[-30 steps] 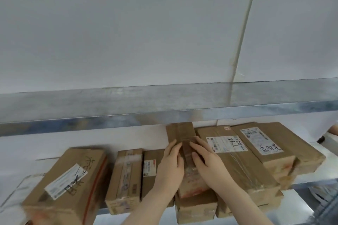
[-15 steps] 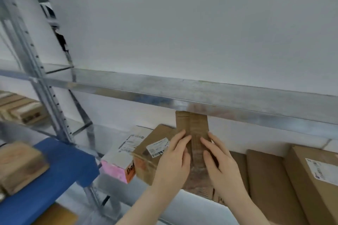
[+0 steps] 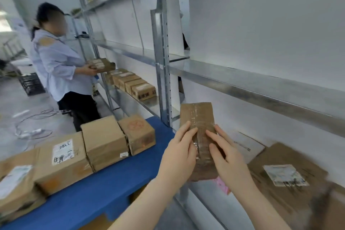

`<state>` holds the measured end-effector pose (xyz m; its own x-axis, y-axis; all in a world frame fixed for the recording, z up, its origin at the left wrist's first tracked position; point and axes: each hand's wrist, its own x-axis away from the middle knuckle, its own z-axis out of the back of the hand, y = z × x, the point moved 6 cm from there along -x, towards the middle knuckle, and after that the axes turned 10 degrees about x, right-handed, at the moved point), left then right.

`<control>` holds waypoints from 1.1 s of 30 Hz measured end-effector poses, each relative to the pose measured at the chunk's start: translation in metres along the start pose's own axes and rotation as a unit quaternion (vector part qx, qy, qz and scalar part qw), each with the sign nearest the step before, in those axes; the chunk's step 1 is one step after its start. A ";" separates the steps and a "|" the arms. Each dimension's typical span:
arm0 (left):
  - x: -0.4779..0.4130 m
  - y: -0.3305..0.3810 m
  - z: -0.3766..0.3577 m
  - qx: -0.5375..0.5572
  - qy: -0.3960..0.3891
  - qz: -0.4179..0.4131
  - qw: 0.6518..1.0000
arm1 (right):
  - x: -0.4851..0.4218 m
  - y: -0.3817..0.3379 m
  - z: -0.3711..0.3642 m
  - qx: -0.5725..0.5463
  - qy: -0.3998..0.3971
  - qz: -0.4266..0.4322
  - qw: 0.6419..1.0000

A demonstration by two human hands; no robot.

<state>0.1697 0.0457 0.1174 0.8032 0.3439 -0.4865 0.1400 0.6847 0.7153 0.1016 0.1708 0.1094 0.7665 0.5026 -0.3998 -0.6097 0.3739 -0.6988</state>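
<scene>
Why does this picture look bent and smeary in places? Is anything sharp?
Head view: the wide lens skews the far shelf post; the parcel, left hand and right hand are fairly sharp; the labelled box at lower right is motion-blurred; light is soft, with slight glare on the parcel.

parcel (image 3: 197, 115) lifted clear, carried leftward (now airborne)

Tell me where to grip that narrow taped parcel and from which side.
Grip the parcel by its long side edges, lower half, one hand from each side, as the left hand and right hand do: it is narrow and upright.
</scene>
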 end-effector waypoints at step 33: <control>-0.199 -0.260 0.006 -0.060 0.030 0.214 0.974 | -0.311 0.095 -0.232 -0.088 -0.186 0.058 0.977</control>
<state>-0.0236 -0.2044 0.0314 0.7375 0.6491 -0.1867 -0.2730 0.5393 0.7966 -0.1483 -0.1312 0.0294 0.5481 0.7947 -0.2609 -0.6181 0.1747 -0.7664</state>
